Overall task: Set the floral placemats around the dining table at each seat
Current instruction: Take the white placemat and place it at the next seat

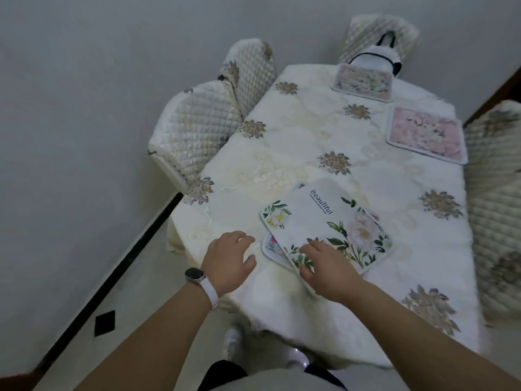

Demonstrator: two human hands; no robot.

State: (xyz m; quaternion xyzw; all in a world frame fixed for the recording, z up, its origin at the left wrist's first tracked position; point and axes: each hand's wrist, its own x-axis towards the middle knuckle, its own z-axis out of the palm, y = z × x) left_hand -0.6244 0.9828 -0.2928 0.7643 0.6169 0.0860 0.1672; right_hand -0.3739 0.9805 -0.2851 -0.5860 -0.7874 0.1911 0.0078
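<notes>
- Right hand (324,269) flat on the near corner of the top placemat (327,224), fingers spread and pressing down, nothing clamped.
- Left hand (229,262) just beside it on the tablecloth (296,142), palm down, fingers loosely apart, empty; white-strapped watch (197,277) on that wrist.
- Top placemat white with green leaves, pale blooms and the word "Beautiful", lying skewed near the table's near end, over a second placemat (270,246) of which only a pink-tinged corner peeks out at the left edge.
- Cream tablecloth with brown flower motifs across the whole table.
- Further along, at the right edge, a pink placemat (427,135) flat in front of a quilted chair (496,170).
- At the far end, a pale floral placemat (363,81) flat before another quilted chair back (366,32), with a dark-trimmed white item, too blurred to tell, just behind it.
- On the left side, two quilted chairs (197,128) pushed close to the table, the cloth bare in front of them.
</notes>
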